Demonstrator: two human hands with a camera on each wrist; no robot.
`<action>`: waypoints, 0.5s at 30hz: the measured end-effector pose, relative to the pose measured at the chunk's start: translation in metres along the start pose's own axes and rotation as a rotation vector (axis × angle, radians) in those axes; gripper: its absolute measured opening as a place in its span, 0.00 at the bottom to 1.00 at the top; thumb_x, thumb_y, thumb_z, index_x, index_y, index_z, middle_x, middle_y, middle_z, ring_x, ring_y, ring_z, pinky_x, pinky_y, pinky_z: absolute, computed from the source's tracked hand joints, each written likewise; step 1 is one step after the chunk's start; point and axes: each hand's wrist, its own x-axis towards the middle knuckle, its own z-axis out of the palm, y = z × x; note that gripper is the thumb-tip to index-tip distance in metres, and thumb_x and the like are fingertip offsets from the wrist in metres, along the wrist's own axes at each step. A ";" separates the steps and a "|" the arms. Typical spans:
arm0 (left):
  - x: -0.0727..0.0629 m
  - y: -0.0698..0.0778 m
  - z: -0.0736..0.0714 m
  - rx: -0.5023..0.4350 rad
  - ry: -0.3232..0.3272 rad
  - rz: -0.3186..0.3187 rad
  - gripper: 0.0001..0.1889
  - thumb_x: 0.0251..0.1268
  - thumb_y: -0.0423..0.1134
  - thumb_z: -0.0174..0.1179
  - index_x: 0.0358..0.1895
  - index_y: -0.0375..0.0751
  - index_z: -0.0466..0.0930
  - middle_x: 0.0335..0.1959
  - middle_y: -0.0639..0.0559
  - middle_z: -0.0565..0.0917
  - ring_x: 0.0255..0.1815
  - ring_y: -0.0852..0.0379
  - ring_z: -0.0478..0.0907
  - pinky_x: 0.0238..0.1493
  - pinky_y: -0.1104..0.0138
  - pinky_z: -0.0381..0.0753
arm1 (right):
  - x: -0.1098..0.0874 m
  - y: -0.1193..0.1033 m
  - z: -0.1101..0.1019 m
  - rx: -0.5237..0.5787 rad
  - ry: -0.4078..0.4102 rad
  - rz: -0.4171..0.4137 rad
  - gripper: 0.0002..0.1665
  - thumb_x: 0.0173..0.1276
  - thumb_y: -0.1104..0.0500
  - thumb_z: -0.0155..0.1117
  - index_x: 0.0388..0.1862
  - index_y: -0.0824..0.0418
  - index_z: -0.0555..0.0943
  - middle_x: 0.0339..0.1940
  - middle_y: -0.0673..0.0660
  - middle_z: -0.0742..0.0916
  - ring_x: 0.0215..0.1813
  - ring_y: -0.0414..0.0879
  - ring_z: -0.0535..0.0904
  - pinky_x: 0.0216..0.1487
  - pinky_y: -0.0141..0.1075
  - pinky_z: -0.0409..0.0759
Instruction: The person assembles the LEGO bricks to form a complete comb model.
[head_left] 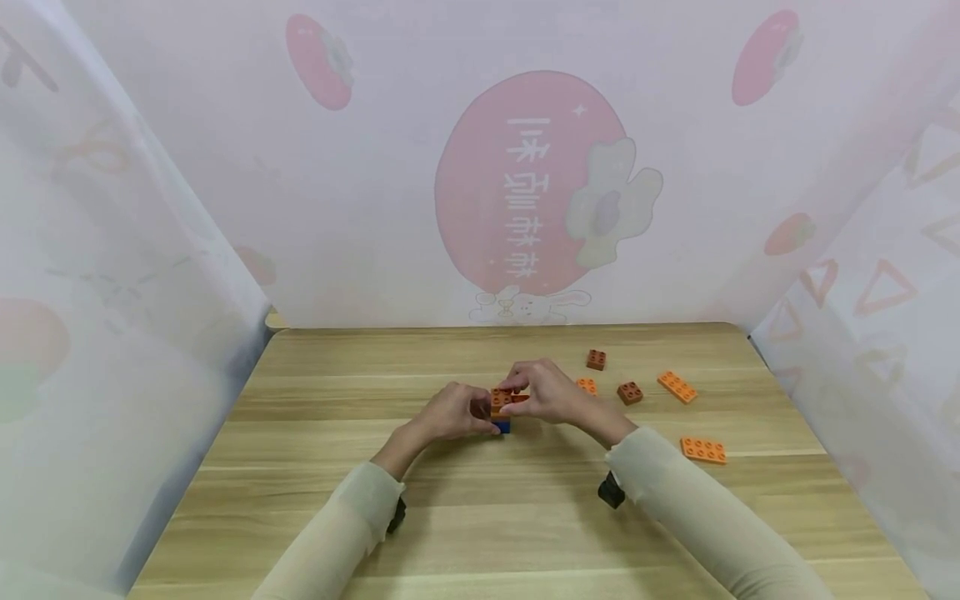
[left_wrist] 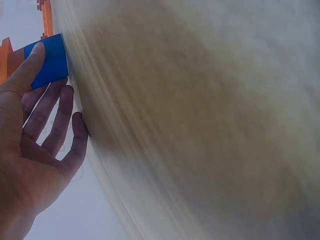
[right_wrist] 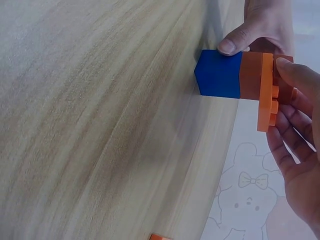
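A small tower stands on the table: a blue block [right_wrist: 219,75] at the bottom, a brown building brick [right_wrist: 250,75] above it, then a thin orange plate [right_wrist: 264,100] with studs that juts out to the right. Another brown brick [right_wrist: 284,90] sits at the top, on the orange plate. My left hand [head_left: 453,412] holds the tower low down, its thumb pressed on the blue block and the other fingers behind. With thumb and fingers, my right hand [head_left: 551,392] pinches the top brown brick from the right side.
Right of the hands lie loose bricks: a brown one [head_left: 596,359] at the back, another brown one [head_left: 630,392], an orange piece [head_left: 587,387] partly behind the right hand, and two long orange plates [head_left: 677,387]. Patterned white cloth walls [head_left: 375,208] enclose the wooden table [head_left: 337,367].
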 end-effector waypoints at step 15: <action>0.001 -0.003 0.000 -0.010 -0.006 -0.004 0.14 0.59 0.42 0.81 0.45 0.43 0.90 0.37 0.55 0.92 0.37 0.63 0.88 0.43 0.66 0.87 | -0.002 -0.005 0.001 -0.012 0.011 0.016 0.23 0.65 0.56 0.82 0.56 0.64 0.90 0.44 0.53 0.90 0.47 0.47 0.88 0.48 0.45 0.89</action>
